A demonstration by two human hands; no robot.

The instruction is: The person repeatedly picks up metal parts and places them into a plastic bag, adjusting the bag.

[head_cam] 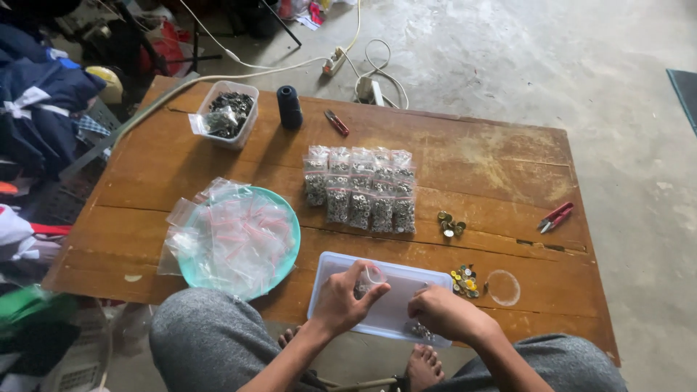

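- Done: about ten filled bags (359,190) lined up mid-counter (494,163).
- Left: empty bags (236,239) piled on plate.
- Left hand (345,297) pinches small bag (373,275) over tray (392,308).
- Right hand (443,312) closed on small metal pieces, in tray.

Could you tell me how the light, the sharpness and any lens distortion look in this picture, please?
Head view: soft, even daylight with faint shadows; the concrete floor at upper right looks washed out; the table edges splay outward, a wide-angle effect; the left hand and right hand over the clear tray look slightly soft, and the small bags are too small to read in detail.
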